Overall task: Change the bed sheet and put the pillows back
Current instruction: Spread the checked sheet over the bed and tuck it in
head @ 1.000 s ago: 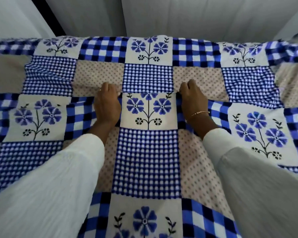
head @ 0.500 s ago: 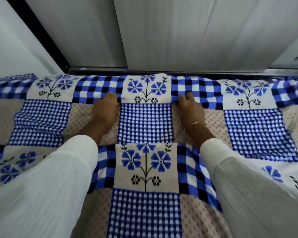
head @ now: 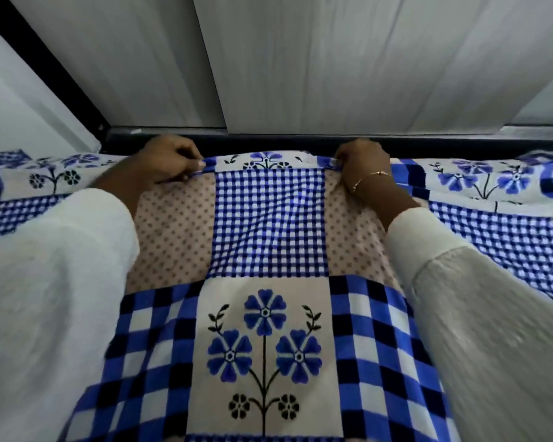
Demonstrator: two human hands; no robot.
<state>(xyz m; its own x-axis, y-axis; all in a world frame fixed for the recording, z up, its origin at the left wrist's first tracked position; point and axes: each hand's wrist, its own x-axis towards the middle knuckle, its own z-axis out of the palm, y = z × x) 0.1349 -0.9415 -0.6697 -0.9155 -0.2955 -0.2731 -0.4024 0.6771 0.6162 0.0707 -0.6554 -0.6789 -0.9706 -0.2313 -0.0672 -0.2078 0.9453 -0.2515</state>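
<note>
Cotton-looking patchwork cloth is bunched under both hands at the far edge of the bed: the left hand (head: 166, 162) has its fingers curled and pinches the hem of the bed sheet (head: 268, 224) between thumb and fingertips, and the right hand (head: 363, 161) grips the same hem further along, fingers folded round a small fold of the fabric. A thin gold bracelet (head: 369, 179) circles the right wrist, and both arms come in from the near side in loose white sleeves (head: 55, 282). The stretch of sheet between the two hands shows a flower patch partly tucked over the edge, with a small blue-and-white gingham square just nearer and dotted beige squares on either side. Closer to the camera lie larger blue, black and white checks and a panel of three blue flowers on black stems. The sheet spreads across the whole bed, its far hem lying against a dark rail (head: 268, 140), beyond which stand pale grey panels (head: 348, 59).
</note>
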